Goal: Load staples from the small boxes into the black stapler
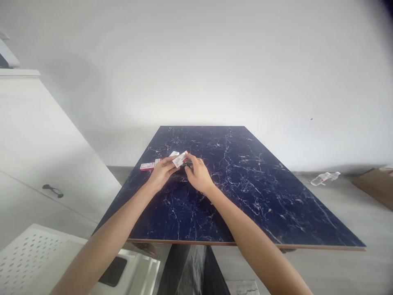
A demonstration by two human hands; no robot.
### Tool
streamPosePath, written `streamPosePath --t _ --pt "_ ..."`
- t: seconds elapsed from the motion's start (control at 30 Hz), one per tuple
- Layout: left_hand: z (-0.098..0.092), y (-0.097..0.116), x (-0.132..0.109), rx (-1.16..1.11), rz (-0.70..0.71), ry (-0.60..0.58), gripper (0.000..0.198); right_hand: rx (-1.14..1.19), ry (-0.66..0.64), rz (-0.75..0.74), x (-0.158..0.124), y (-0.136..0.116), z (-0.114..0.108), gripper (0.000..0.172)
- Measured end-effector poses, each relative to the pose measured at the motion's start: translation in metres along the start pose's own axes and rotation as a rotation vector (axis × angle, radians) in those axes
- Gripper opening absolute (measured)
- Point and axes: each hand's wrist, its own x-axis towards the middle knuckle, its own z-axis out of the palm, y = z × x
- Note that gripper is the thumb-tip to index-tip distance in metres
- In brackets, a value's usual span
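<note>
A small white and red box is tilted up above the table, and my left hand is closed on its left side. My right hand is at the box's right end, with thumb and fingers pinched around a small black item. What this dark item is, and whether part of it sits inside the box, I cannot make out. Left of my hands lies another white and red box, beside a similar box partly covered by my left hand. Behind my fingers shows a white box.
The dark blue marbled table stands close to a pale wall. On the left are a white cabinet and a white perforated plastic piece. A clear plastic bottle and a cardboard box lie on the floor at right.
</note>
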Motion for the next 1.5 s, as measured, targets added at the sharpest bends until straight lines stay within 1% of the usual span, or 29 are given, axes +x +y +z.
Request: streamPosePath --t 0.1,0.17,0.2,0.3,0.37,0.47,0.63,0.8,0.93,1.1,1.17,1.27,1.33,1.43,1.5 --pt "0.000 0.001 -0.001 0.006 -0.025 -0.017 0.026 0.154 0.119 0.139 0.000 0.001 0.001 0.036" --pt "0.001 0.001 -0.002 0.023 -0.056 -0.044 0.025 0.155 0.180 0.194 0.000 0.004 0.001 0.033" --pt "0.000 0.000 -0.002 0.029 -0.073 -0.052 0.024 0.134 0.182 0.204 0.000 0.006 0.001 0.033" --pt "-0.001 -0.002 -0.001 0.029 -0.113 -0.052 0.027 0.094 0.114 0.223 0.000 0.015 0.001 0.032" --pt "-0.003 -0.004 0.001 0.024 -0.121 -0.056 0.029 0.110 0.081 0.253 0.000 0.020 0.001 0.031" --pt "-0.004 -0.006 0.002 0.019 -0.121 -0.065 0.029 0.173 0.109 0.314 -0.001 0.022 0.002 0.031" --pt "-0.006 -0.006 0.002 -0.017 -0.160 -0.092 0.024 0.235 0.128 0.342 -0.003 0.021 0.001 0.022" --pt "-0.006 -0.008 0.001 0.015 -0.123 -0.101 0.028 0.287 0.122 0.369 -0.002 0.023 -0.001 0.022" --pt "-0.007 -0.009 0.001 0.039 -0.099 -0.109 0.032 0.404 0.083 0.409 -0.001 0.027 0.000 0.025" --pt "-0.009 -0.008 0.000 0.050 -0.092 -0.117 0.036 0.706 0.030 0.502 0.000 0.027 -0.001 0.031" --pt "-0.009 -0.008 0.000 0.065 -0.105 -0.113 0.038 0.764 -0.010 0.515 0.000 0.026 -0.002 0.031" --pt "-0.009 -0.008 0.001 0.112 -0.139 -0.129 0.042 0.726 -0.053 0.506 0.001 0.026 -0.001 0.031" --pt "-0.008 -0.010 0.001 0.126 -0.138 -0.142 0.043 0.683 -0.031 0.504 0.001 0.025 0.000 0.032" --pt "-0.007 -0.011 0.002 0.123 -0.095 -0.137 0.041 0.628 0.022 0.512 0.000 0.026 0.003 0.032" --pt "-0.007 -0.012 0.003 0.127 -0.082 -0.130 0.041 0.557 0.015 0.482 -0.001 0.025 0.003 0.031"
